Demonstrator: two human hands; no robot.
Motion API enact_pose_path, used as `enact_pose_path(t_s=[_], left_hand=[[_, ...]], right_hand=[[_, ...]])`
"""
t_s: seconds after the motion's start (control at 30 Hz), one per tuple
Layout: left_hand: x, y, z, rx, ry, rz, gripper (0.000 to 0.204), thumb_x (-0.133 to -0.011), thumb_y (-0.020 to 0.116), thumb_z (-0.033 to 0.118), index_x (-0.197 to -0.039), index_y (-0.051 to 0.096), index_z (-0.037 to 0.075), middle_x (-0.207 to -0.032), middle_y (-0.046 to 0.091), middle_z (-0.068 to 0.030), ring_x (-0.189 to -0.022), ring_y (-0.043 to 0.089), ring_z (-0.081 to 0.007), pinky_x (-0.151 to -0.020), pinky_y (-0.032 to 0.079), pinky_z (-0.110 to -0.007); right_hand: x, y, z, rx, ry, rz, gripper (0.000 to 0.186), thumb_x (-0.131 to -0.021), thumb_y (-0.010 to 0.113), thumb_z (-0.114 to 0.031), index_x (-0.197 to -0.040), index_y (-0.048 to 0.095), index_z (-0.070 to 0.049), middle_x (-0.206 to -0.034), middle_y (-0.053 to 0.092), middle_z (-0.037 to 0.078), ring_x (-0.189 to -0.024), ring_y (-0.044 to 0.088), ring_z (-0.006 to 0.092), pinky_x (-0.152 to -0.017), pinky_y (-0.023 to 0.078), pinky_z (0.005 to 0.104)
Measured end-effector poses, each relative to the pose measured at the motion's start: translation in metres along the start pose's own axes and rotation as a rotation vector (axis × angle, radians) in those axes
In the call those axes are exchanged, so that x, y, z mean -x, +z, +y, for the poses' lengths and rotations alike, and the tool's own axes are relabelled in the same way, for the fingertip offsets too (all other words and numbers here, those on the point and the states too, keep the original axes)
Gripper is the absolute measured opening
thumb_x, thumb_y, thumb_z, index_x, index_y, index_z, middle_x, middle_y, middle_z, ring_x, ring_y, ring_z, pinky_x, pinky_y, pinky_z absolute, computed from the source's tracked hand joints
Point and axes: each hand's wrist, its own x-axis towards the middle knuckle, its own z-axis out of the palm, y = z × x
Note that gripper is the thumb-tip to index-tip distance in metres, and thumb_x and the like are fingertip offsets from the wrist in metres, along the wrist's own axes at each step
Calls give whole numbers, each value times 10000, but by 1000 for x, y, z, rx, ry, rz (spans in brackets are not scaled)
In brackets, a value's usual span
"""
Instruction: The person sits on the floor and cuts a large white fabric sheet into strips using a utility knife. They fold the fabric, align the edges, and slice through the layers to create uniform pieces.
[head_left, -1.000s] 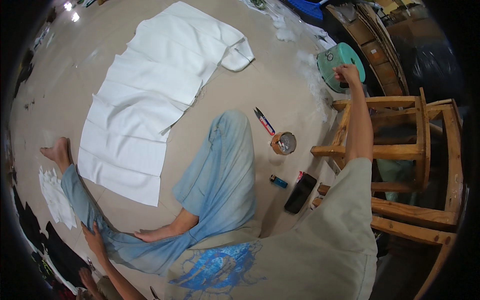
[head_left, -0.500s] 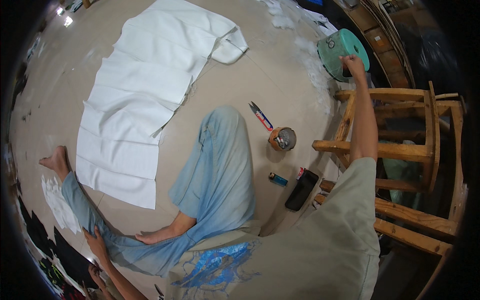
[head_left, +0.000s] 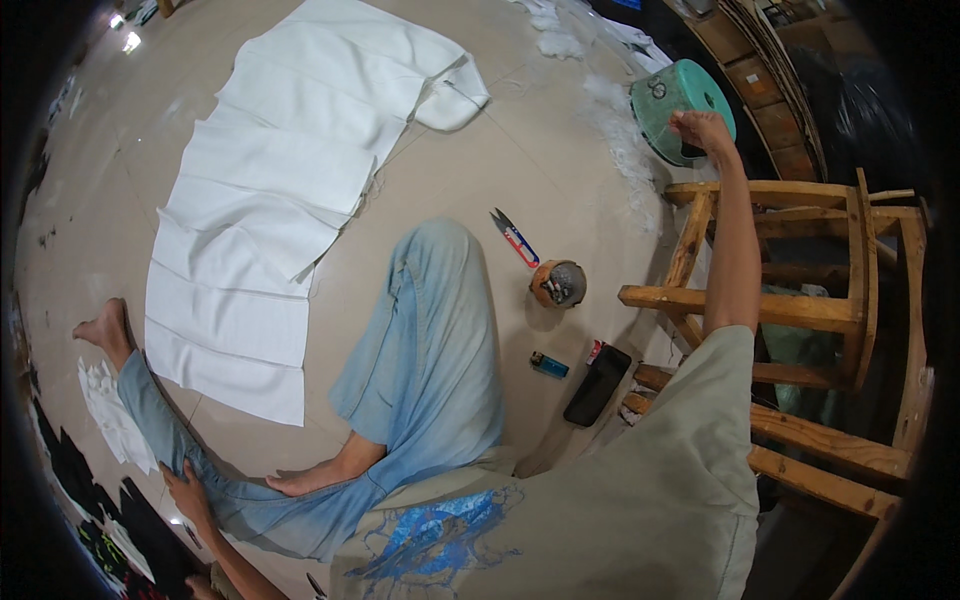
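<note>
My right arm reaches out to the far right. My right hand is closed, its fingers curled together, in front of a green round plastic stool. A dark patch shows just under the fingers; whether it is something held I cannot make out. At the lower left my left hand rests on the shin of my light blue jeans, fingers apart and holding nothing. Long white fabric pieces lie overlapping on the floor beyond my bent knee. Thread snips with red and blue handles lie right of that knee.
Beside the snips stand a brown ashtray with cigarette butts, a lighter and a black case. A wooden frame flanks my right arm. White fluff lies by the stool. Dark cloth and another person's hand are lower left.
My right hand has turned slightly at the wrist, still closed by the stool. The other person's hand at the lower left has drawn back toward the lower edge. The whole view has shifted a little.
</note>
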Motion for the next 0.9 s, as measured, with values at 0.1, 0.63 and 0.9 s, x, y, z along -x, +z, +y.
enact_pose_path(t_s=[0.1,0.63,0.9], left_hand=[[2,-5,0,-3,-14,-29,752,-1038,506,555,-1616,325,110,-1580,456,-209,-1340,529,-464,-1072,459,-547],[4,-4,-10,-9,-9,11,740,-1036,516,543,-1624,310,144,-1581,456,-192,-1344,520,-457,-1071,462,-536],[1,1,-8,-20,-19,0,754,-1030,515,554,-1625,307,141,-1580,459,-192,-1336,526,-467,-1067,463,-547]], right_hand=[[-1,17,2,-16,4,27,274,-989,714,-282,-1019,752,-12,-814,706,4,-709,673,107,-713,580,262],[-25,44,45,218,-85,263,330,-824,759,-218,-1085,780,-17,-1041,766,126,-1005,690,262,-929,500,370],[-14,40,50,272,-79,246,260,-789,805,-194,-940,734,5,-907,743,100,-923,694,225,-886,516,366]])
